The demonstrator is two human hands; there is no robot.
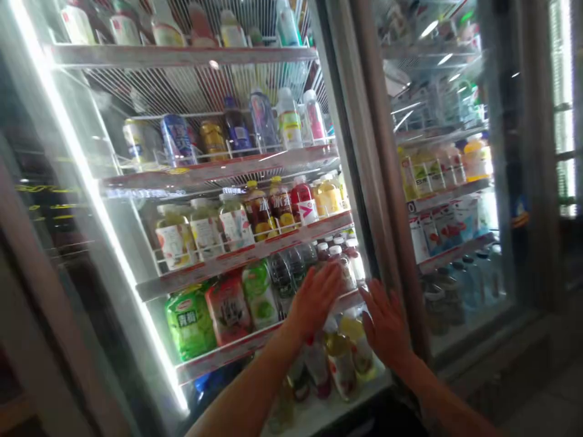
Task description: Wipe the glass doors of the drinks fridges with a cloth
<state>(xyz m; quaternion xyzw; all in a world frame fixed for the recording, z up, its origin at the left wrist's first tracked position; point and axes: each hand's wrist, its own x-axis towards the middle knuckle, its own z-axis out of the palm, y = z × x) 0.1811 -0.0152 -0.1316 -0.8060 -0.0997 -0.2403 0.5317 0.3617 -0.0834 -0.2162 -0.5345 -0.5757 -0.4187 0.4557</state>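
Leftmost on the second-lowest shelf, the green pouch and red pouch stand close together; a sleeve or forearm brushing them could tip one forward. Next right are dark bottles, then the left hand, open, fingers extended, holding nothing visible. It overlaps the white-capped bottles (contact cannot be confirmed); a low fingertip could topple the tightly packed row. Farther right, the right hand is also open and empty, near the metal post; a sideways swing could strike knuckles against it. Bottles below could be knocked by a dropping wrist.
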